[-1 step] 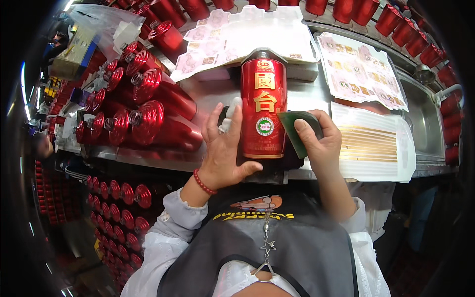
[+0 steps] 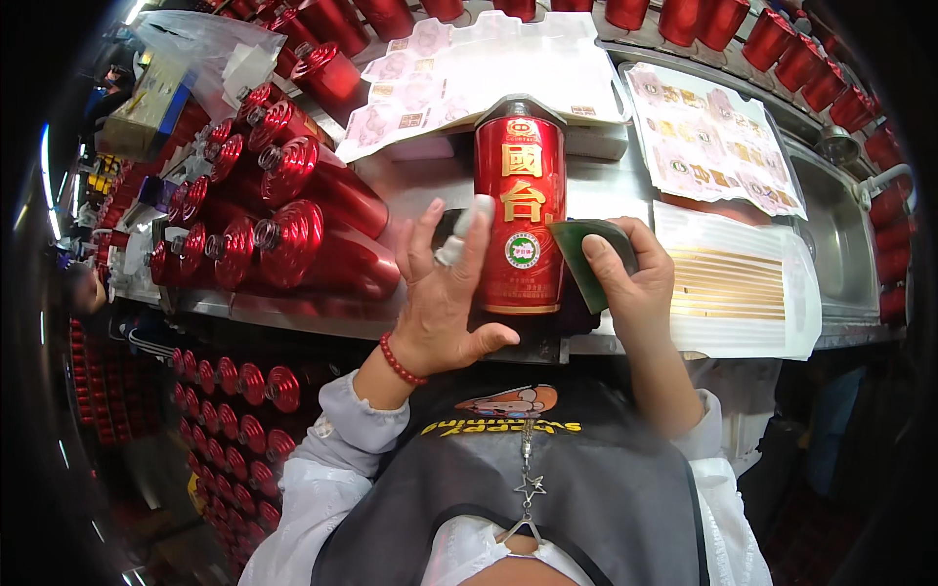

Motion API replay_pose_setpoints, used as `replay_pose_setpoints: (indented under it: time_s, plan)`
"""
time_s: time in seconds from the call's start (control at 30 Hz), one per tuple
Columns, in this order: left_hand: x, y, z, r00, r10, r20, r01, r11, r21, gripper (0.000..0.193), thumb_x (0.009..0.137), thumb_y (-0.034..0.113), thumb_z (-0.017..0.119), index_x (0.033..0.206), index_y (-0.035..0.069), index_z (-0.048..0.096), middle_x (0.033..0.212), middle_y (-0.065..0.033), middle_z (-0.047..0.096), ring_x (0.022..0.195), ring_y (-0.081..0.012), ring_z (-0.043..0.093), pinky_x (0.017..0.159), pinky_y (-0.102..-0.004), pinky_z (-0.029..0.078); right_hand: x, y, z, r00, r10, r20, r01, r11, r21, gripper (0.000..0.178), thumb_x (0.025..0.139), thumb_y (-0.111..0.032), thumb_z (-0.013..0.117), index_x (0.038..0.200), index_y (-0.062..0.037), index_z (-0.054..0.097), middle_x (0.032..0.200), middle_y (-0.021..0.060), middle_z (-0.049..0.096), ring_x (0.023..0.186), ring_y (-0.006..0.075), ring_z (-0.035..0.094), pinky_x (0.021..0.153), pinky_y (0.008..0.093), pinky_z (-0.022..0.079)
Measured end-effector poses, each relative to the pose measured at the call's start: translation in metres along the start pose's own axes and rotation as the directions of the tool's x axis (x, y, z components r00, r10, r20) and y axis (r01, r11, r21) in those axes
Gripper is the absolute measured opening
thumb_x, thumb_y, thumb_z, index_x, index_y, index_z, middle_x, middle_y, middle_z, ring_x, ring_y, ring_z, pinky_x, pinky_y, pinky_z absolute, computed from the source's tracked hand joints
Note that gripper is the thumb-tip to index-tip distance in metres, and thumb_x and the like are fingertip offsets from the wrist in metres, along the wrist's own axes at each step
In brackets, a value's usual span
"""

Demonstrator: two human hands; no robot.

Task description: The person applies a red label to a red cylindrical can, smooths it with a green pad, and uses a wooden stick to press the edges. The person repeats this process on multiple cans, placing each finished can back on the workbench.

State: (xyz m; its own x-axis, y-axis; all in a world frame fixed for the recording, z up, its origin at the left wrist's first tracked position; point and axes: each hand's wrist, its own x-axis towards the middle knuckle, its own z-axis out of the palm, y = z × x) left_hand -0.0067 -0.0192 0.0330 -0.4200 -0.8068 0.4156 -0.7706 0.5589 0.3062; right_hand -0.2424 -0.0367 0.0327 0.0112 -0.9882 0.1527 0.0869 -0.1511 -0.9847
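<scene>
A glossy red bottle with gold characters and a round green-and-white emblem lies in front of me, its far end against a dark piece. My left hand is at its left side, fingers spread, thumb pointing toward the bottle's near end. White wrapping covers part of one finger; whether the fingertips touch the bottle I cannot tell. In my right hand a thin green scraper is pinched between thumb and fingers. One corner of it meets or nearly meets the bottle's right side.
Several red bottles lie stacked at the left. Label sheets cover the far side, with another printed stack at right. Nearer is a sheet of gold strips. A metal sink borders the right; more red bottles line the back.
The wrapped finger of my left hand has shifted slightly to the right, toward the bottle. My right hand and the scraper look unmoved.
</scene>
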Motion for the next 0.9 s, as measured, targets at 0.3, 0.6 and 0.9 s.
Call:
replay_pose_setpoints:
  time_s: [0.3, 0.6, 0.9]
  plan:
    - [0.014, -0.003, -0.023, 0.996, 0.085, -0.021, -0.082, 0.992, 0.097, 0.081, 0.101, 0.073, 0.026, 0.150, 0.016, 0.055, 0.139, -0.0036, 0.066, 0.145, -0.0313, 0.032, 0.121, -0.0560, 0.005, 0.002, 0.006, -0.005, 0.997, 0.076, -0.026, -0.075, 0.997, 0.028, 0.017, 0.099, -0.018, 0.071, 0.102, -0.0030, 0.065, 0.088, -0.0006, 0.069, 0.077, 0.0041, 0.060, 0.069, 0.0197, 0.050]
    - [0.055, 0.012, -0.040, 0.909, 0.366, 0.198, -0.413, 0.851, 0.325, 0.062, 0.103, 0.065, 0.028, 0.138, 0.030, 0.065, 0.129, 0.0093, 0.069, 0.133, -0.0212, 0.040, 0.121, -0.0585, 0.004, 0.002, 0.011, -0.007, 0.990, 0.104, -0.090, -0.085, 0.976, 0.199, 0.016, 0.098, -0.017, 0.071, 0.100, -0.0018, 0.068, 0.085, -0.0013, 0.069, 0.075, 0.0035, 0.059, 0.066, 0.0203, 0.048]
    - [0.066, 0.005, -0.039, 0.886, 0.450, 0.110, -0.460, 0.826, 0.325, 0.054, 0.104, 0.061, 0.038, 0.125, 0.026, 0.074, 0.107, 0.0089, 0.073, 0.117, -0.0178, 0.047, 0.122, -0.0547, 0.008, 0.020, 0.002, 0.002, 0.989, 0.132, -0.060, -0.101, 0.924, 0.368, 0.018, 0.098, -0.019, 0.071, 0.102, -0.0018, 0.068, 0.087, -0.0005, 0.070, 0.075, 0.0040, 0.060, 0.066, 0.0213, 0.050]
